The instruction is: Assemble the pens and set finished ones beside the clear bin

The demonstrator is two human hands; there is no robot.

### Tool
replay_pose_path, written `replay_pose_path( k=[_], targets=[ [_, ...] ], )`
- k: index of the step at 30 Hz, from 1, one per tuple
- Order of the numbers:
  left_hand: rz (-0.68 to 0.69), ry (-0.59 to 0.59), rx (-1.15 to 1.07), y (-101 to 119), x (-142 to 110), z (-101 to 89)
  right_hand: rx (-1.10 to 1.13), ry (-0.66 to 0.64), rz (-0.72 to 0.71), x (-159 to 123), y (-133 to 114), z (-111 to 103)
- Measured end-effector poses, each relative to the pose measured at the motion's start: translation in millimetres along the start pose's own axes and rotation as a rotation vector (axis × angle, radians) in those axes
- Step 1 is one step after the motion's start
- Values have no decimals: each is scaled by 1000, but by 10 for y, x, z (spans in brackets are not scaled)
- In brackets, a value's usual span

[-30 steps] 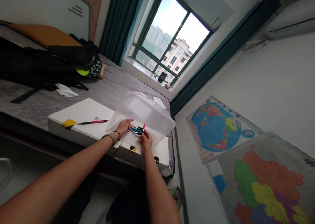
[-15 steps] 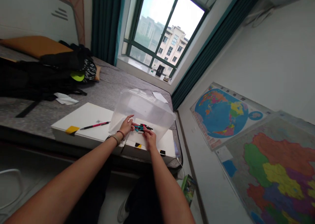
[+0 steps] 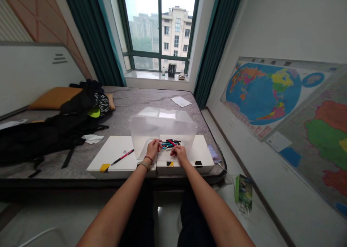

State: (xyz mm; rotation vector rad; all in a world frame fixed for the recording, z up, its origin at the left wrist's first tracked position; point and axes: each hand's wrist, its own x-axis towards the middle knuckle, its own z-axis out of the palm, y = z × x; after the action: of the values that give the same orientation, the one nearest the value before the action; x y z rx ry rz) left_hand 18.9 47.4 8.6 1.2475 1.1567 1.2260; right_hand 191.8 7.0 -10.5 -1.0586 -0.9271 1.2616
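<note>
head view: left hand (image 3: 153, 148) and right hand (image 3: 179, 153) flank clustered pens (image 3: 170, 144)

Pens (image 3: 170, 143) lie between and just ahead of the left hand (image 3: 153, 149) and right hand (image 3: 179, 153), the bin (image 3: 165, 127) rising beyond. Left of both hands, one pen (image 3: 122, 157) lies on a box (image 3: 104, 152); farther left, a bag (image 3: 67, 133).

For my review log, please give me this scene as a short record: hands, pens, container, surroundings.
Left hand: at the left side of the pen pile; grip unclear
Right hand: at the pile's right side; grip unclear
Pile colours: black, teal, red
Lone pen: red and black, on the left white box
Container: translucent plastic bin, spanning both white boxes
Wall: world map
</note>
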Motion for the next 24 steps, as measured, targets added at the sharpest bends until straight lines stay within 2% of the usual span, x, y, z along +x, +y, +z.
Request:
replay_pose_path(
  k=[7,11,17,24],
  targets=[
    [-15,13,-75,-28,37,17,-148,-64,-88,26,26,-21],
    [-46,5,-86,-50,66,19,-256,-58,-83,35,52,-34],
    [-97,-6,-129,-37,89,14,-393,-126,-116,16,62,-60],
    [-126,-19,-105,7,75,23,-435,-79,-91,-5,20,-47]
  ],
)
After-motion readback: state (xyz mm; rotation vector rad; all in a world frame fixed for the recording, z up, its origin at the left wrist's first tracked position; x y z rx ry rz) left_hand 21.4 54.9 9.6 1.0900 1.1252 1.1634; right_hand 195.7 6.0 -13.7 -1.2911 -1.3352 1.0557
